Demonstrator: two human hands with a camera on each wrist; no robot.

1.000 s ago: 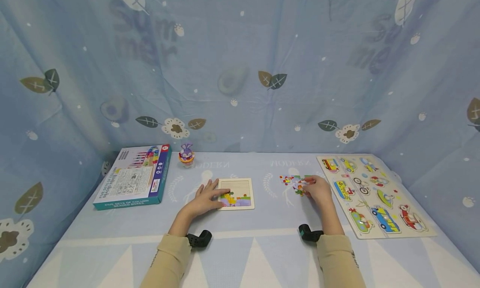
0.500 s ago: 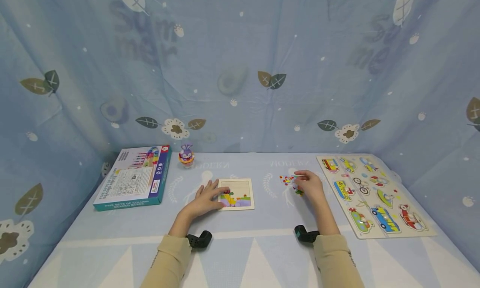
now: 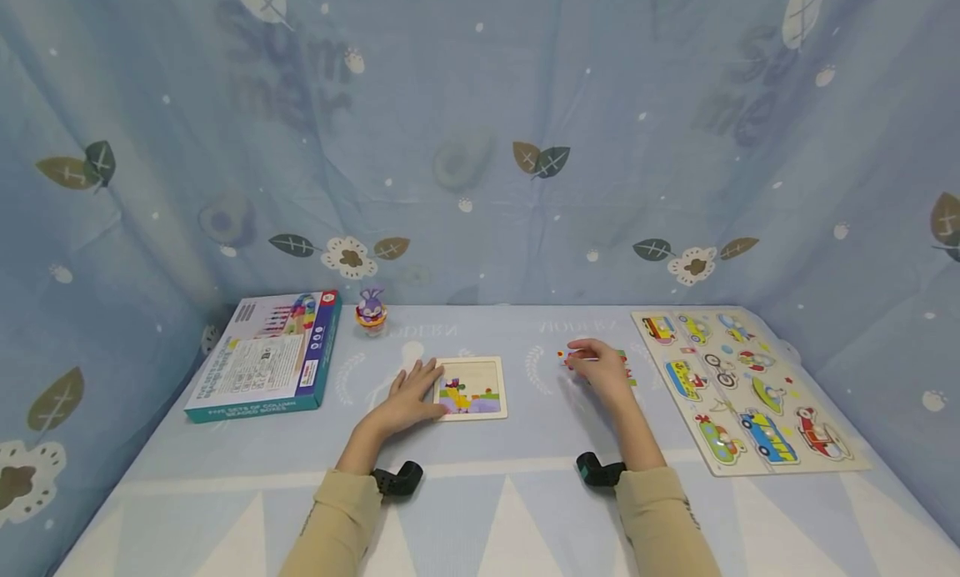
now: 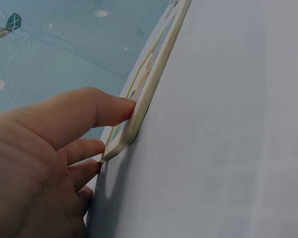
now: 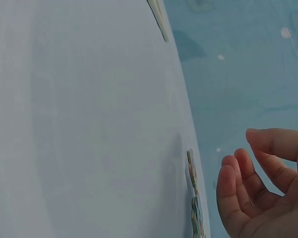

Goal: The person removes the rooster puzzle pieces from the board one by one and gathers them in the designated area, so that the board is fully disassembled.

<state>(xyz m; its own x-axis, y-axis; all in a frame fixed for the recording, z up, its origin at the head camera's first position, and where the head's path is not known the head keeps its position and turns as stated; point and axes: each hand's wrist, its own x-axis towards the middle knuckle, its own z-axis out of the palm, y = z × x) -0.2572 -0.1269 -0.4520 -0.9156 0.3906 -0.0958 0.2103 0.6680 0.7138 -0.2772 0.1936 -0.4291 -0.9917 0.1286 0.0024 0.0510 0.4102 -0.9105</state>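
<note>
Our left hand (image 3: 405, 400), fingers spread, touches the puzzle tray (image 3: 471, 373) edge; tablecloth (image 3: 528, 431) stretches rightward to our right hand (image 3: 602, 372) (loosely bent, unladen), loose pieces (image 5: 196, 218) just beneath.

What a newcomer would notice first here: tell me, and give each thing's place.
Probably the bright vehicle puzzle board first, lying flat on the right side of the table. Next, the left hand touching the left side of the partly filled puzzle frame near the middle, and the right hand over loose colorful pieces to the frame's right. The purple bunny figure at the back left, beside the large box, may catch the eye.
</note>
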